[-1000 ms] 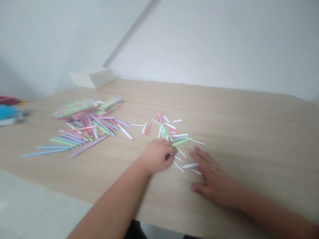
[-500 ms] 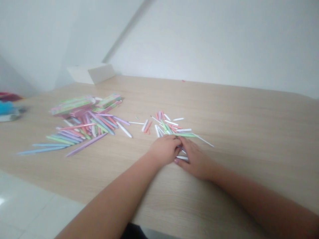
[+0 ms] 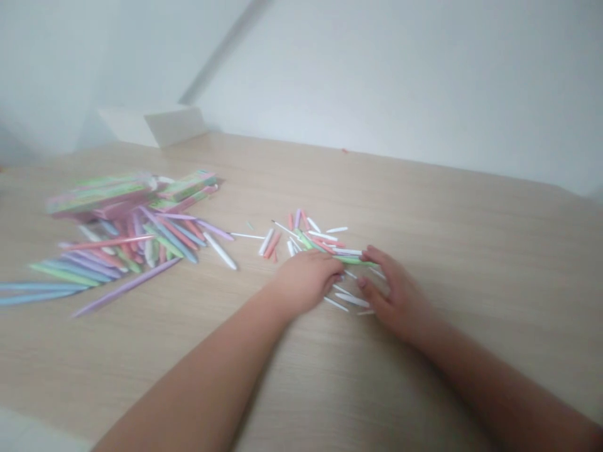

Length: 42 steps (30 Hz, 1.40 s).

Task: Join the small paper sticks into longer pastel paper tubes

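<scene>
Near the middle of the table, my left hand (image 3: 308,281) rests on a loose pile of pen parts, its fingers curled in and the fingertips hidden. What those fingers hold, if anything, cannot be made out. My right hand (image 3: 398,295) is just to the right, thumb and fingers apart, at the pile's edge. Between the hands lie thin white pieces (image 3: 352,300). Beyond them are green barrels (image 3: 355,260), white sticks and short coral, purple and white pieces (image 3: 298,218). A white and a coral piece (image 3: 272,245) lie left of the pile.
To the left is a larger heap of pastel pens (image 3: 141,242), with green-and-pink boxes (image 3: 101,194) behind it. A white folded card or box (image 3: 174,125) stands at the back by the wall. The wooden table's (image 3: 155,351) front edge shows at lower left.
My right hand has drawn away to the right from my left hand, its fingers spreading. More thin white pieces now show between the hands. The camera view has shifted to the right.
</scene>
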### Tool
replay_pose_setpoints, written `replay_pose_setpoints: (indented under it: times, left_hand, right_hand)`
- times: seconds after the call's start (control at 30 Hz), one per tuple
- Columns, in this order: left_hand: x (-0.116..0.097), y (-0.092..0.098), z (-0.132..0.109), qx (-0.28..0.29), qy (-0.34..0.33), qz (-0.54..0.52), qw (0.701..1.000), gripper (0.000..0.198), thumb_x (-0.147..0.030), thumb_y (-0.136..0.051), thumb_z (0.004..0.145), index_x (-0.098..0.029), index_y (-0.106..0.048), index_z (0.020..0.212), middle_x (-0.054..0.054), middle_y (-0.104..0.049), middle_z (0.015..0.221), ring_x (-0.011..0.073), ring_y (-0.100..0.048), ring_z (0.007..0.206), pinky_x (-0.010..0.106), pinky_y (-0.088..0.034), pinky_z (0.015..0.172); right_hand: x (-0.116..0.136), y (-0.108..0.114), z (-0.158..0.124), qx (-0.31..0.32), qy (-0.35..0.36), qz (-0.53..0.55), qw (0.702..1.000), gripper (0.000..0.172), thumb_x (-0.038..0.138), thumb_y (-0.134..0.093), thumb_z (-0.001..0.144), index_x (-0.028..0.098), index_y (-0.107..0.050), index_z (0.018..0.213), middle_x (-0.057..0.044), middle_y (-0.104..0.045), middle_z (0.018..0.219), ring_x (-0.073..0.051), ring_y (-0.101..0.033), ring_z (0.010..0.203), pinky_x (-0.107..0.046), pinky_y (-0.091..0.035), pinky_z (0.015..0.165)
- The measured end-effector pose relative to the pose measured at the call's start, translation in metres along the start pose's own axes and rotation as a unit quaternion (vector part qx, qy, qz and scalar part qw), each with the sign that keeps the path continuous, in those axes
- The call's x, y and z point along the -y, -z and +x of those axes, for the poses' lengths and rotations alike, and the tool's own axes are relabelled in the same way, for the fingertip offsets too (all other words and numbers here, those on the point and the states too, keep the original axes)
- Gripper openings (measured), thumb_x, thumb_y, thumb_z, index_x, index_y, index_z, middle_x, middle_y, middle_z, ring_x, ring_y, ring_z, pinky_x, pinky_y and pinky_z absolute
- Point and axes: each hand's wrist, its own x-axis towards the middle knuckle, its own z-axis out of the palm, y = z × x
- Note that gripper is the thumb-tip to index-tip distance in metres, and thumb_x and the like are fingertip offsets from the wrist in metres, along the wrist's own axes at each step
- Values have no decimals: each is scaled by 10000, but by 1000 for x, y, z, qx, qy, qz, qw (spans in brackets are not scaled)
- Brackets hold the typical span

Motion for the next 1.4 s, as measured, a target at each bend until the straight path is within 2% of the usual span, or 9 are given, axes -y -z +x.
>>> replay_pose_setpoints:
  times: [0.13,0.27,0.43,0.63,0.73,0.83,1.03,1.1,1.4]
  left_hand:
    - [5,12,-4,-17,99,23,995,280,-354,-473,1007,-275,-689,1164,58,-743,1062,249,-679,1015,371,-505,904]
    - [14,14,-7,-32,113,-9,993,401,-252,-446,993,-342,-634,1335,30,-737,1203,239,-677,1100,367,-485,973]
    - [14,13,-7,-32,133,-46,989,338,-278,-468,981,-293,-700,1227,48,-767,1108,251,-706,1001,361,-507,914]
    - [12,8,-6,-76,147,-148,975,271,-329,-517,975,-304,-737,1131,21,-766,1129,242,-702,1022,355,-516,903]
    - [15,4,-2,-111,173,-309,929,246,-347,-568,954,-263,-734,1114,37,-765,1115,218,-711,949,343,-544,855]
    - [19,2,3,-149,224,-470,841,277,-356,-609,927,-204,-710,1136,69,-764,1056,176,-703,803,300,-559,722]
    - [25,4,9,-239,308,-544,743,276,-324,-740,812,-184,-719,1049,35,-722,904,149,-671,784,258,-537,686]
    - [25,7,9,-249,315,-557,727,279,-319,-760,796,-175,-713,1031,26,-718,878,138,-663,776,251,-523,701]
    - [27,11,9,-255,319,-548,730,280,-344,-792,762,-170,-716,967,16,-716,815,131,-638,731,263,-486,729]
  right_hand:
    - [-26,4,4,55,-24,-42,997,454,346,-542,970,189,-523,1396,-171,-567,1437,-335,-491,1383,-558,-408,1151]
    - [-36,-1,8,72,-24,-22,997,437,300,-510,978,195,-527,1402,-160,-587,1395,-319,-541,1312,-543,-444,1120]
    - [-16,4,16,39,28,-18,999,351,285,-503,985,206,-632,1302,-152,-660,1240,-317,-601,1176,-523,-487,1038]
    - [9,13,16,153,90,-30,984,318,302,-525,998,259,-721,1244,-108,-700,1151,-285,-627,1081,-449,-507,960]
    - [13,10,19,195,97,-21,976,353,272,-487,1014,280,-699,1295,-96,-703,1137,-272,-629,1063,-430,-514,935]
    - [15,8,24,224,89,-1,971,367,231,-467,1016,270,-694,1302,-88,-706,1083,-249,-641,1007,-395,-528,891]
    - [18,12,31,245,91,5,965,319,196,-507,980,283,-760,1153,-80,-719,1072,-246,-663,964,-379,-536,860]
    - [19,13,31,250,94,-16,964,314,172,-514,973,285,-749,1147,-77,-714,1085,-251,-662,985,-377,-536,859]
    - [8,11,25,240,55,-106,963,185,151,-490,980,205,-665,960,-116,-716,1023,-265,-682,950,-385,-540,829]
